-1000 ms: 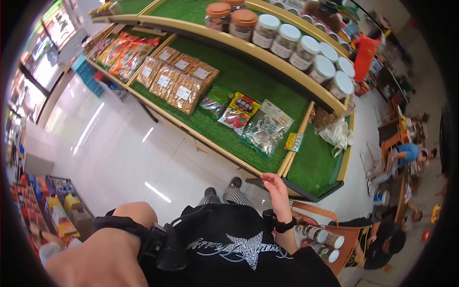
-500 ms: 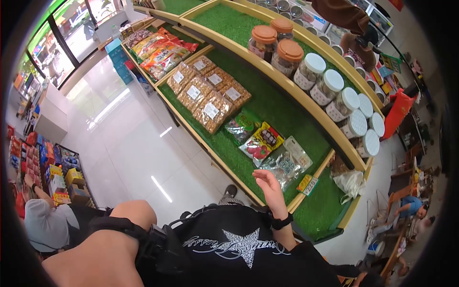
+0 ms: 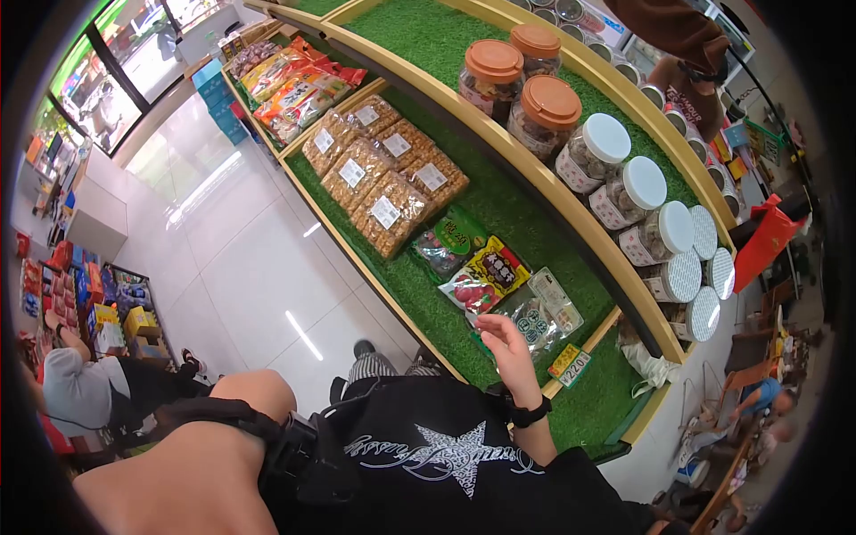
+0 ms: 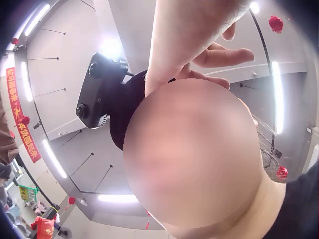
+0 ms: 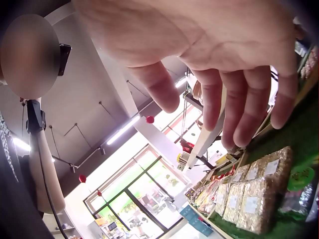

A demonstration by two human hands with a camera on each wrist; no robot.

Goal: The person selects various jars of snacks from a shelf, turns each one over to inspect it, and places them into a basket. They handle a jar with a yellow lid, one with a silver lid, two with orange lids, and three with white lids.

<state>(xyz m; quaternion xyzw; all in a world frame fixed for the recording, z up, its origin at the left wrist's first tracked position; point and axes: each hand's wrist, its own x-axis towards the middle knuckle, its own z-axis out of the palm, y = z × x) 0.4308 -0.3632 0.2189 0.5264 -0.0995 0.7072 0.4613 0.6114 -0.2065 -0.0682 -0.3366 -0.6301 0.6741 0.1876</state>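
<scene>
In the head view my right hand (image 3: 510, 355) is held up with relaxed fingers, overlapping a clear bag (image 3: 535, 326) on the green shelf; it grips nothing. The right wrist view has this hand (image 5: 209, 55) large at the top, fingers loosely bent and spread, packs of brown snacks (image 5: 244, 199) beyond them. My left arm is raised, its hand outside the head view. The left wrist view finds the left hand (image 4: 192, 42) beside the head, fingers loosely extended, near the head-worn camera (image 4: 99, 89). No held object shows; contact with the head is unclear.
Bagged snacks (image 3: 481, 276) lie on the lower green shelf (image 3: 401, 290), by a price tag (image 3: 569, 366). Lidded jars (image 3: 596, 152) line the shelf above. A person (image 3: 80, 388) crouches at the left by stacked goods; people sit at the far right.
The head view has swung, bringing the shelf and jars closer and the crouching person into sight. My right hand now overlaps the clear bag instead of the shelf's front edge. My left arm stays raised.
</scene>
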